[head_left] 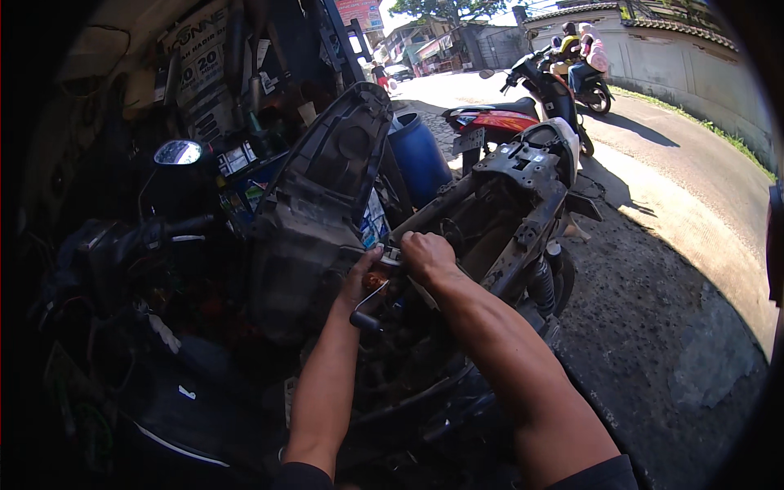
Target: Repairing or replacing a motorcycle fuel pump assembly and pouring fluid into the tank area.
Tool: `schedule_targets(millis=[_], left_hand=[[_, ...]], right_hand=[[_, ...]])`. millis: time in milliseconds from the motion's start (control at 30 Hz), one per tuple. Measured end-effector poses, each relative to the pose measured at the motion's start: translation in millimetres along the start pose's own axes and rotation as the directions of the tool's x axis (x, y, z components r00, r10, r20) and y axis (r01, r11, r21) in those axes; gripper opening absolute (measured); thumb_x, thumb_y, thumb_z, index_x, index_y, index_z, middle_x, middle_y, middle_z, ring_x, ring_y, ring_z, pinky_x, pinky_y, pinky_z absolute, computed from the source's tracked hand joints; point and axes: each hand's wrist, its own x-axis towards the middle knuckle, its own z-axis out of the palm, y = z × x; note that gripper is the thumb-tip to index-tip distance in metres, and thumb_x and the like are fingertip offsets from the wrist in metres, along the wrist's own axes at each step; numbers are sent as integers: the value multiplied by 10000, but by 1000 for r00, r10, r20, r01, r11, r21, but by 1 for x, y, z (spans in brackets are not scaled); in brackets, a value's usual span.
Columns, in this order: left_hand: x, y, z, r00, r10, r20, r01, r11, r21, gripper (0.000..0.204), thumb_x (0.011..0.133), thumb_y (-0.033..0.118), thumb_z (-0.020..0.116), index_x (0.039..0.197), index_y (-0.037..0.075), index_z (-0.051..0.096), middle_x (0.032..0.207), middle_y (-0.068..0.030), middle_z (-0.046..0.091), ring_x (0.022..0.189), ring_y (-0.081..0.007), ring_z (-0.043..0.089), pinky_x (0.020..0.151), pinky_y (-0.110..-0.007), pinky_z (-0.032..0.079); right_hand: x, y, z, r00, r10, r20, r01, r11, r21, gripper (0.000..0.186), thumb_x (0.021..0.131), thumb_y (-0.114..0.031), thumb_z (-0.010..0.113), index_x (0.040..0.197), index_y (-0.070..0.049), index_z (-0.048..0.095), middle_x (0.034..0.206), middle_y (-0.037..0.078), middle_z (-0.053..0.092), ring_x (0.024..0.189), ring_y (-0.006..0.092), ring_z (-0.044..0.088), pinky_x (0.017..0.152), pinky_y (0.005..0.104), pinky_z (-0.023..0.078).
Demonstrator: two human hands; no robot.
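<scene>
Silvery metal part [391, 256] sits between both hands, over the scooter frame [523, 237], body panels off. Left hand [359, 269] has it at its left end: thumb on top, other fingers bent under and mostly hidden, closed on it. Right hand [428, 256] is at its right end, knuckles up, fingers curled in; tips hidden, cannot tell how tight or what they pinch. Bent rod [367, 319] with black grip hangs just below the hands, beside left wrist. Black plastic panel [318, 196] stands tilted left of the frame. Blue barrel [419, 153] behind it. Red scooter [498, 120] parked beyond, near sunlit road [665, 184]. Round mirror [178, 152] at left, in shade.
</scene>
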Motion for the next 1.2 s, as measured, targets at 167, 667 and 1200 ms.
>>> schedule_targets(millis=[167, 667, 1200], left_hand=[[7, -4, -14, 1000, 10, -25, -10, 1000, -16, 408, 912, 408, 593, 1112, 53, 586, 933, -94, 670, 675, -179, 635, 568, -281, 515], [9, -1, -4, 999, -44, -31, 43, 998, -41, 362, 881, 420, 630, 1013, 83, 621, 823, -76, 660, 621, -166, 601, 529, -271, 489], [11, 4, 3, 993, -74, -96, 67, 995, -71, 290, 858, 380, 655, 932, 100, 641, 752, -51, 661, 563, -167, 603, 502, -278, 485]], right_hand=[[4, 1, 4, 999, 21, 45, -21, 1000, 0, 198, 795, -75, 605, 970, 8, 645, 984, 226, 690, 949, 377, 675, 804, 452, 551], [2, 3, 3, 999, 43, 18, -42, 997, -72, 182, 822, -58, 590, 970, 6, 672, 1048, 206, 688, 991, 355, 672, 830, 431, 554], [5, 7, 4, 997, 74, 36, -73, 997, -19, 247, 782, -53, 616, 1018, 21, 621, 1070, 232, 659, 1036, 382, 636, 882, 445, 522]])
